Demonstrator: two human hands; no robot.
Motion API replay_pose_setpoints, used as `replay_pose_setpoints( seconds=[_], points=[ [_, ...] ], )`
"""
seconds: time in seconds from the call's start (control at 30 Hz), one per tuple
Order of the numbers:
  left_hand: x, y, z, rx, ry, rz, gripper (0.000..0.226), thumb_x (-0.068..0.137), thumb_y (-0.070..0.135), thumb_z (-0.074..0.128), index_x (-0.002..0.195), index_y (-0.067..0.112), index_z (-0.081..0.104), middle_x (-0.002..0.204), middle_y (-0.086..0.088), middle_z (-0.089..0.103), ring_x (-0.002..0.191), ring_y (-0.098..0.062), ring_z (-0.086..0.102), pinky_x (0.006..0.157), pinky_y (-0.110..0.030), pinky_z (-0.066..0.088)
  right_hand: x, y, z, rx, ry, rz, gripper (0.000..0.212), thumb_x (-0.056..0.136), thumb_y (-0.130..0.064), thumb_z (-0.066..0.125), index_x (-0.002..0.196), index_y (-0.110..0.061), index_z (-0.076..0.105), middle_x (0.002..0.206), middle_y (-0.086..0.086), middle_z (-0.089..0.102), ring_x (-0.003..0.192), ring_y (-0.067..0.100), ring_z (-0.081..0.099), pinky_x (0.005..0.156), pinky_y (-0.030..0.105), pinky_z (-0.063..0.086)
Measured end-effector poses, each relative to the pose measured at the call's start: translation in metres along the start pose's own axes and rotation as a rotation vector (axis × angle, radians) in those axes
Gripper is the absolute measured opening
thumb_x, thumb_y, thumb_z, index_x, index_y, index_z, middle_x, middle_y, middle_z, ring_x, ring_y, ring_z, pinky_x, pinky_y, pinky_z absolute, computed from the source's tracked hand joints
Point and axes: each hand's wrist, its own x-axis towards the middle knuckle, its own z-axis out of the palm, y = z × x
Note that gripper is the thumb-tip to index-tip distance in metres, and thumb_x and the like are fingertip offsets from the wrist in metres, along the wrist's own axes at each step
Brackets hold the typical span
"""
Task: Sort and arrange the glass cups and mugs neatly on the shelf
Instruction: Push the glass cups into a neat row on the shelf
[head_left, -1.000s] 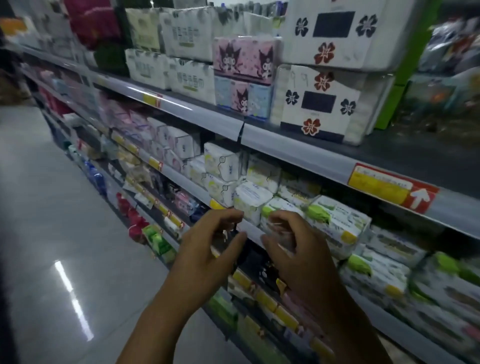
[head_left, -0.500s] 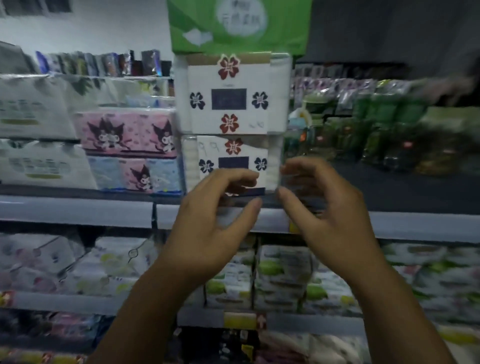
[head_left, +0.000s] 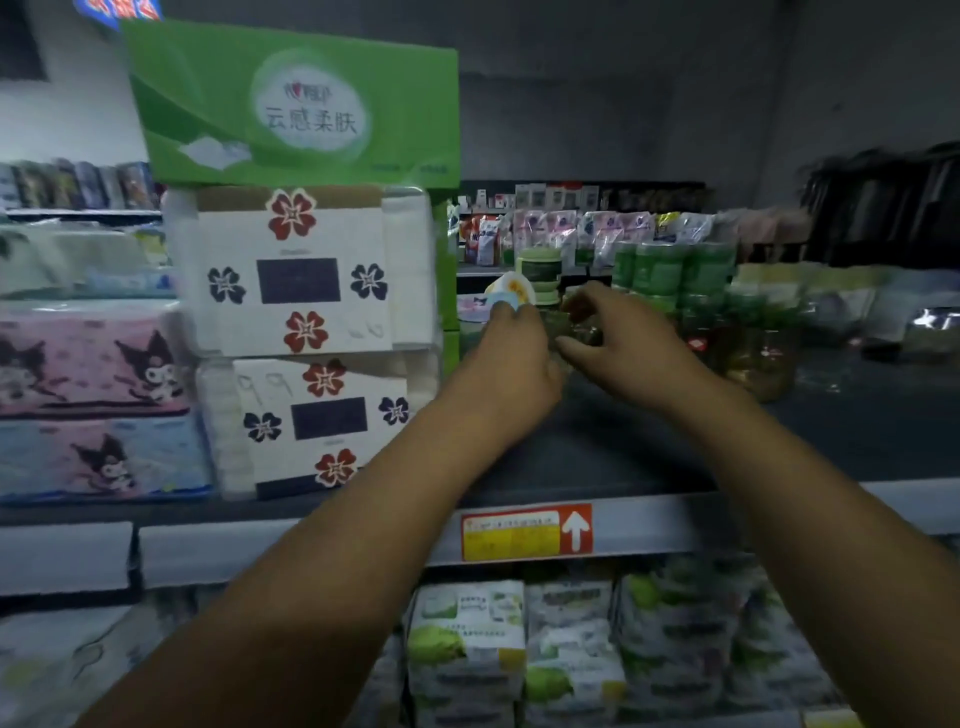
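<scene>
A small clear glass cup (head_left: 563, 332), hard to make out in the dim blur, sits low over the dark shelf (head_left: 623, 457) between both my hands. My left hand (head_left: 511, 358) curls against its left side. From the right, my right hand (head_left: 623, 345) pinches it with thumb and fingers. More clear glass cups (head_left: 758, 358) with red labels stand on the same shelf, a little right of my right hand.
Stacked flower-print tissue packs (head_left: 301, 270) fill the shelf to the left, under a green box (head_left: 306, 109). Green canisters (head_left: 665, 270) and a pale round item (head_left: 511, 291) stand behind my hands. A red-and-yellow price tag (head_left: 524, 530) marks the shelf edge.
The view has swung right and up from the lower shelves. Both hands have stretched forward over the dark upper shelf, still close together around the cup.
</scene>
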Motion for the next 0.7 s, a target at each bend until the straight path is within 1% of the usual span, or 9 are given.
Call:
replay_pose_setpoints(
  seconds=[0.1,0.2,0.23,0.3,0.4,0.47,0.57,0.63,0.7],
  points=[
    [0.05,-0.003,0.015,0.174,-0.09,-0.131,0.055,0.097,0.015,0.058,0.144,-0.004,0.037,0.149,-0.024,0.029,0.122,-0.037,0.054,0.099,-0.042,0.046,0.035,0.015,0.011,-0.124,-0.051,-0.008,0.047,0.087,-0.032,0.074,0.127,-0.012,0.06,0.124,0.009,0.064,0.109,0.025,0.061,0.09,0.038,0.051],
    [0.086,-0.016,0.03,0.297,-0.123,-0.187,0.055,0.097,0.014,0.061,0.144,-0.002,0.038,0.148,-0.022,0.031,0.126,-0.035,0.051,0.092,-0.04,0.047,0.058,0.024,0.024,-0.213,-0.132,0.021,0.046,0.089,-0.033,0.071,0.129,-0.013,0.058,0.129,0.01,0.062,0.113,0.028,0.061,0.093,0.044,0.052],
    [0.095,-0.021,0.034,0.343,-0.141,-0.19,0.052,0.097,0.014,0.06,0.143,-0.001,0.041,0.147,-0.022,0.034,0.128,-0.033,0.049,0.091,-0.039,0.047,0.064,0.026,0.028,-0.232,-0.168,0.032,0.044,0.091,-0.033,0.07,0.128,-0.012,0.058,0.126,0.011,0.064,0.111,0.029,0.061,0.091,0.043,0.053],
    [0.104,-0.028,0.038,0.418,-0.204,-0.195,0.047,0.098,0.015,0.055,0.143,0.001,0.046,0.145,-0.021,0.04,0.133,-0.032,0.045,0.097,-0.039,0.048,0.073,0.03,0.035,-0.266,-0.239,0.048,0.036,0.093,-0.036,0.066,0.119,-0.012,0.061,0.118,0.012,0.066,0.102,0.03,0.062,0.085,0.041,0.054],
    [0.112,-0.035,0.04,0.441,-0.252,-0.215,0.05,0.096,0.017,0.059,0.144,0.005,0.049,0.144,-0.018,0.048,0.134,-0.033,0.049,0.101,-0.04,0.049,0.081,0.033,0.042,-0.284,-0.296,0.047,0.018,0.097,-0.036,0.061,0.095,-0.018,0.059,0.105,0.011,0.068,0.088,0.027,0.062,0.072,0.036,0.05],
    [0.113,-0.038,0.041,0.468,-0.233,-0.209,0.051,0.094,0.019,0.061,0.142,0.006,0.051,0.139,-0.019,0.054,0.127,-0.033,0.055,0.097,-0.04,0.051,0.081,0.033,0.04,-0.294,-0.307,0.036,0.014,0.098,-0.032,0.06,0.092,-0.02,0.056,0.1,0.008,0.066,0.086,0.026,0.06,0.069,0.034,0.046],
    [0.103,-0.033,0.036,0.431,-0.159,-0.194,0.035,0.095,0.013,0.06,0.128,0.001,0.059,0.127,-0.018,0.062,0.117,-0.034,0.061,0.087,-0.036,0.051,0.074,0.029,0.033,-0.32,-0.302,0.005,0.015,0.098,-0.033,0.062,0.092,-0.02,0.056,0.099,0.006,0.064,0.088,0.026,0.06,0.073,0.035,0.05],
    [0.094,-0.026,0.033,0.397,-0.114,-0.195,0.03,0.095,0.008,0.06,0.123,0.0,0.06,0.124,-0.019,0.061,0.115,-0.033,0.061,0.079,-0.033,0.046,0.067,0.026,0.026,-0.327,-0.299,-0.011,0.017,0.097,-0.034,0.063,0.093,-0.017,0.062,0.097,0.007,0.065,0.087,0.025,0.061,0.074,0.038,0.053],
    [0.083,-0.021,0.029,0.385,-0.08,-0.19,0.03,0.095,0.007,0.06,0.124,-0.001,0.059,0.125,-0.02,0.06,0.115,-0.034,0.06,0.079,-0.033,0.045,0.057,0.023,0.017,-0.328,-0.299,-0.025,0.017,0.096,-0.034,0.065,0.091,-0.018,0.064,0.094,0.006,0.066,0.085,0.025,0.062,0.075,0.04,0.055]
  ],
)
